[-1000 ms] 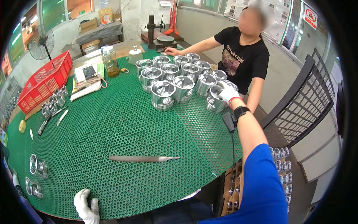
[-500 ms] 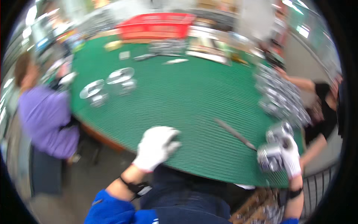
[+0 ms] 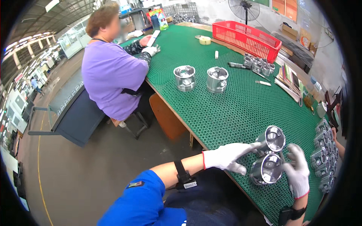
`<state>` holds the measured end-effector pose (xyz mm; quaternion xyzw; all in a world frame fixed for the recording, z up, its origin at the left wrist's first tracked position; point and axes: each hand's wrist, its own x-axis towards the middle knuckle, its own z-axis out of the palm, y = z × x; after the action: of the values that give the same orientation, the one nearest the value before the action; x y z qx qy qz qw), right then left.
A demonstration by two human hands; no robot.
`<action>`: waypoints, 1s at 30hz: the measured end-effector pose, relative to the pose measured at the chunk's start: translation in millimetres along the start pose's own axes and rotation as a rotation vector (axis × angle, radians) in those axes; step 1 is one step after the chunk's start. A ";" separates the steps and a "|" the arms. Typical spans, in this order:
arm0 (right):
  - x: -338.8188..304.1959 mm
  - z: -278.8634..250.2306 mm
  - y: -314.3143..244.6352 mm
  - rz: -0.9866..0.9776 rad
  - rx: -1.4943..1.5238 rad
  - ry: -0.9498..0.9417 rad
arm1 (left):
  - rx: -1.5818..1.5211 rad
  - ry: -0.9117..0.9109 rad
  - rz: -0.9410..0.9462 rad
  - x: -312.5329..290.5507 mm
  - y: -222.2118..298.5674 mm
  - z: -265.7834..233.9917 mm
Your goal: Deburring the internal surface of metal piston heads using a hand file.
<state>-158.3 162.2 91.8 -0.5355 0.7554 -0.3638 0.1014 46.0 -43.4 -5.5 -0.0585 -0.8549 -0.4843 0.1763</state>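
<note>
Surface (image 3: pixel 241 109) reads green, honeycomb-patterned. Left grip (image 3: pixel 229 156) and right grip (image 3: pixel 297 169): white gloves, red cuff edging. Two metal cups (image 3: pixel 267 169), 4 o'clock, are silver. Wearer's sleeve (image 3: pixel 137 196), 7 o'clock: bright blue. Co-worker's top (image 3: pixel 113 77), 10 o'clock, is plain purple; the arm cover (image 3: pixel 132 48) shows white patterning on black. Crate (image 3: pixel 245 39), 1 o'clock: red. Tape roll (image 3: pixel 205 40), just past 12 o'clock: pale yellow.

Gloved hands (image 3: pixel 226 155) apart, fingers (image 3: pixel 298 152) loosely extended

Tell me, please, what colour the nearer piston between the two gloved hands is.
The nearer piston is shiny silver; the head view shows it best.
</note>
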 end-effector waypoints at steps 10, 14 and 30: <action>-92.4 -26.5 162.0 0.128 -0.701 0.098 | 0.131 -0.014 -0.125 26.8 30.6 37.8; -85.6 2.2 103.3 0.000 -0.736 0.095 | 0.190 -0.033 -0.034 -7.5 32.7 29.6; -119.4 19.4 65.4 0.116 -0.648 0.120 | -0.223 0.149 -0.398 -3.4 47.5 41.3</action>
<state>-147.4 269.6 6.6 -0.4734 0.8658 -0.1291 -0.0984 51.9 16.8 12.3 0.1281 -0.7755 -0.6039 0.1326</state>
